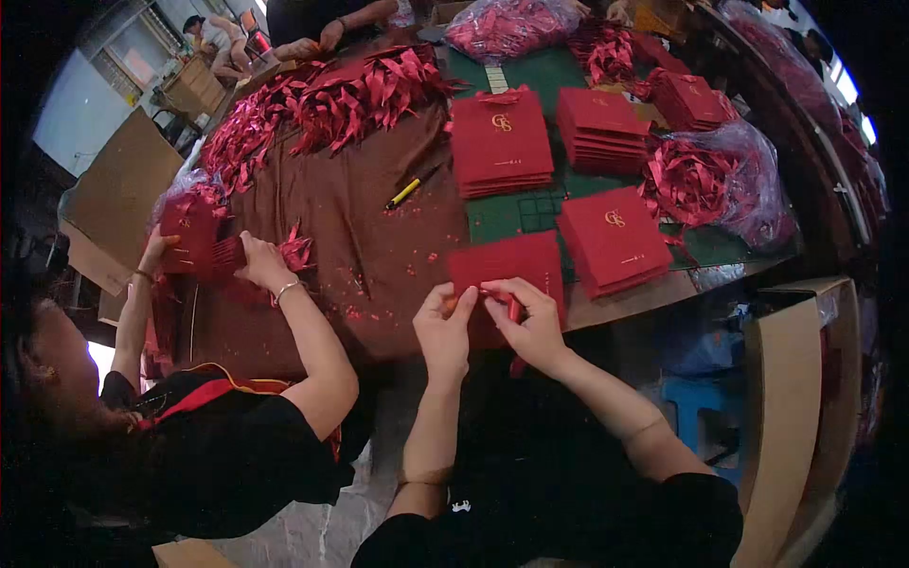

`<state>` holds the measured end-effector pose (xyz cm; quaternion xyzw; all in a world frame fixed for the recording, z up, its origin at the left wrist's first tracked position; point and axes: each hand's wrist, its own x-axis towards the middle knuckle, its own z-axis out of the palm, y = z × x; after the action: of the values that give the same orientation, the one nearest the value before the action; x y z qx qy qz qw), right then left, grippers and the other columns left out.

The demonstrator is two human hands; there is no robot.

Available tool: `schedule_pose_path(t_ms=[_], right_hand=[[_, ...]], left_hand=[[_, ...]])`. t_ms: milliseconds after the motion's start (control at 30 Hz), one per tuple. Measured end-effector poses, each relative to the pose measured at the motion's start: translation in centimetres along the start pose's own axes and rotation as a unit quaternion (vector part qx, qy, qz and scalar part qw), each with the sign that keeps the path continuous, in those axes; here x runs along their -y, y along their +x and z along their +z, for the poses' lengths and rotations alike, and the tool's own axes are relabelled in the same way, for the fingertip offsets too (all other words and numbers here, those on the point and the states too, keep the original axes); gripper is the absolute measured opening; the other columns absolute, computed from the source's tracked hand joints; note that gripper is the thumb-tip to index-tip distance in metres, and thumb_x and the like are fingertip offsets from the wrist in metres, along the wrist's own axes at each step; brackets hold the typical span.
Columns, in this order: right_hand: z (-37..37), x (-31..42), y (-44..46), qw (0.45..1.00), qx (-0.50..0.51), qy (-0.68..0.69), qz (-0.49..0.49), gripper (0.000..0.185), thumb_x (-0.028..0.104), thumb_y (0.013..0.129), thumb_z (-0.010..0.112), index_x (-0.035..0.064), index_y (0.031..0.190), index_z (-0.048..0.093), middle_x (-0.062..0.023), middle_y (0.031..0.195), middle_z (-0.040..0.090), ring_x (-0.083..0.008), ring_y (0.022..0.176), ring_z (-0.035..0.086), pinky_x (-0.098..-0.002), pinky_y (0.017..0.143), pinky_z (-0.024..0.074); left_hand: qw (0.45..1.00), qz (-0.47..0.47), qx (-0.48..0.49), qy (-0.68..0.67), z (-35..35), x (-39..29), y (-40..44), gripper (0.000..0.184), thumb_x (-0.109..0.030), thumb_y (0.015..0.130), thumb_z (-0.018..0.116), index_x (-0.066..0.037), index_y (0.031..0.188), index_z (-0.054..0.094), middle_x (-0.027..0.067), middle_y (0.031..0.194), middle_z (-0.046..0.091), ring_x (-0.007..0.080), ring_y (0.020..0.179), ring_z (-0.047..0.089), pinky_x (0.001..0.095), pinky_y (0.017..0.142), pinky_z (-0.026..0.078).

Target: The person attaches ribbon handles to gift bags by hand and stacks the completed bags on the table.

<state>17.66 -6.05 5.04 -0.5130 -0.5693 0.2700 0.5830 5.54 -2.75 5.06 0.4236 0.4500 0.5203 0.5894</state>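
Observation:
Near the table's front edge, my left hand [443,327] and my right hand [530,322] meet at the edge of a red bag [516,260] lying flat. The left fingers are pinched together at that edge. My right fingers are closed around a piece of red ribbon [514,309], part of which hangs below. What the left fingertips hold is too small to make out. Beyond the hands stands a stack of red bags with a gold logo [500,142], and another stack [615,237] lies to the right.
A co-worker [189,417] at the left handles red bags [189,232]. Red ribbons [350,95] are heaped at the back left. A yellow cutter [404,194] lies mid-table. Plastic-wrapped ribbons [720,185] are at the right, above a cardboard box [781,407] and blue stool [691,407].

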Motion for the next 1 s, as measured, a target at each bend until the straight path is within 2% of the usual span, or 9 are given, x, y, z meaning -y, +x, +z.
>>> schedule_pose_path(t_ms=[33,67,133,233,400,433,667,833,1000], right_hand=[[0.0,0.0,0.1,0.996,-0.005,-0.049,-0.069,0.017,0.005,0.085,0.064,0.002,0.102,0.063,-0.0095,0.089,0.063,-0.0168,0.069,0.062,-0.0274,0.06,0.0492],[-0.1,0.2,0.1,0.997,0.0,-0.066,-0.035,0.015,0.007,0.083,0.067,0.0005,0.096,0.063,-0.0116,0.087,0.063,-0.0199,0.074,0.064,-0.0293,0.062,0.05],[-0.1,-0.4,0.1,0.995,-0.008,-0.087,-0.055,0.014,0.006,0.082,0.068,0.0003,0.094,0.062,-0.0122,0.087,0.063,-0.021,0.075,0.065,-0.0298,0.062,0.0503],[-0.2,-0.3,0.6,0.993,-0.036,-0.093,-0.058,0.012,0.006,0.082,0.067,0.0004,0.092,0.062,-0.0133,0.087,0.064,-0.0233,0.078,0.066,-0.0309,0.063,0.0508],[0.1,-0.6,1.6,0.995,-0.039,-0.066,-0.07,0.013,0.006,0.084,0.065,-0.0007,0.093,0.06,-0.0156,0.089,0.065,-0.0286,0.081,0.066,-0.0339,0.067,0.0514],[0.2,-1.1,1.8,0.99,-0.027,-0.085,-0.105,0.014,0.005,0.083,0.064,-0.0012,0.094,0.058,-0.0161,0.087,0.064,-0.0306,0.082,0.065,-0.0349,0.069,0.051],[0.3,-1.6,2.2,0.989,0.008,-0.069,-0.132,0.013,0.001,0.08,0.062,-0.0014,0.091,0.056,-0.0153,0.086,0.061,-0.0327,0.081,0.062,-0.0381,0.069,0.0501],[0.0,-1.3,2.6,0.971,0.056,-0.126,-0.195,0.012,-0.002,0.077,0.06,-0.0027,0.087,0.052,-0.0169,0.083,0.057,-0.036,0.082,0.058,-0.0423,0.07,0.0485],[0.1,-1.3,2.8,0.965,0.071,-0.147,-0.204,0.012,-0.003,0.076,0.058,-0.0024,0.085,0.05,-0.0176,0.083,0.056,-0.0369,0.082,0.057,-0.0435,0.071,0.0478]], left_hand=[[1.0,0.003,-0.002,-0.025,0.1,0.1,0.0,0.015,-0.002,0.087,0.063,0.002,0.102,0.063,0.0057,0.092,0.066,0.01,0.079,0.061,0.0244,0.072,0.049],[0.999,0.006,-0.003,-0.05,0.2,0.2,-0.1,0.014,-0.002,0.088,0.063,0.002,0.101,0.063,0.0056,0.091,0.067,0.0099,0.078,0.061,0.0244,0.071,0.049],[1.0,0.003,-0.003,-0.028,0.2,0.6,0.0,0.018,-0.001,0.088,0.062,0.003,0.106,0.062,0.0072,0.096,0.066,0.0114,0.083,0.061,0.0247,0.075,0.05],[0.999,0.044,-0.027,-0.015,0.3,1.1,0.2,0.032,0.002,0.088,0.06,0.005,0.12,0.056,0.0103,0.11,0.063,0.015,0.098,0.06,0.0276,0.087,0.048],[0.996,0.093,-0.009,-0.007,0.6,1.1,0.0,0.035,0.005,0.088,0.058,0.006,0.123,0.054,0.0103,0.113,0.062,0.0152,0.099,0.06,0.028,0.088,0.048],[0.994,0.107,-0.009,0.009,0.7,0.9,0.0,0.036,0.006,0.088,0.057,0.006,0.123,0.053,0.0104,0.113,0.062,0.0153,0.1,0.06,0.0279,0.088,0.048],[0.994,0.108,-0.001,0.022,0.6,1.2,0.0,0.039,0.006,0.086,0.06,0.004,0.125,0.053,0.0098,0.115,0.061,0.0144,0.103,0.058,0.0273,0.09,0.046],[0.994,0.106,-0.009,0.04,0.8,1.3,-0.1,0.038,0.004,0.088,0.059,0.005,0.125,0.052,0.0103,0.114,0.062,0.0146,0.102,0.058,0.028,0.09,0.046],[0.99,0.126,-0.007,0.059,0.7,1.3,-0.1,0.038,0.004,0.088,0.058,0.004,0.125,0.053,0.0109,0.114,0.062,0.0148,0.102,0.059,0.0286,0.09,0.046]])
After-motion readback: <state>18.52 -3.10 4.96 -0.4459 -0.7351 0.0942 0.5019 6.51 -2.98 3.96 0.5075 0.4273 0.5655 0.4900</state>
